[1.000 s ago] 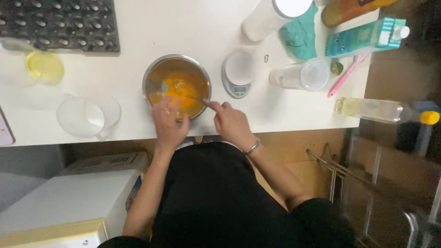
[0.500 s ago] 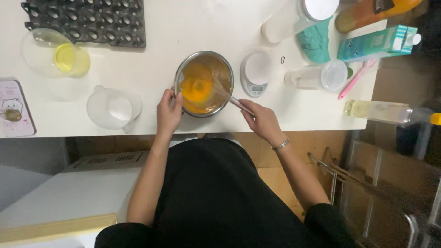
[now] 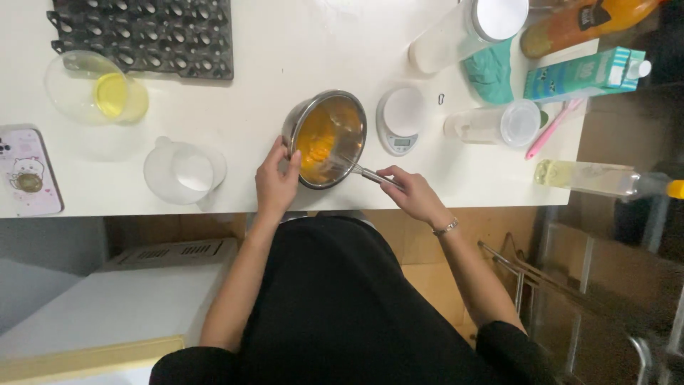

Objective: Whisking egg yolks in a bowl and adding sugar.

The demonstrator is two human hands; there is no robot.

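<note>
A steel mixing bowl (image 3: 340,108) holding orange-yellow beaten egg stands tilted on the white table (image 3: 285,50). My left hand (image 3: 276,182) grips its near left rim. My right hand (image 3: 411,192) holds the metal handle of a whisk (image 3: 360,171), whose wires dip into the egg mixture at the bowl's near side.
A round white kitchen scale (image 3: 402,120) sits right of the bowl. A clear jug (image 3: 184,171), a glass bowl with yellow liquid (image 3: 96,89), a black egg tray (image 3: 146,36) and a phone (image 3: 27,171) lie to the left. Bottles, a carton (image 3: 584,73) and a lidded jar (image 3: 491,125) crowd the right.
The bowl has been tipped up toward me by my left hand, and the whisk has shifted to the near side of the mixture. The view has shifted slightly.
</note>
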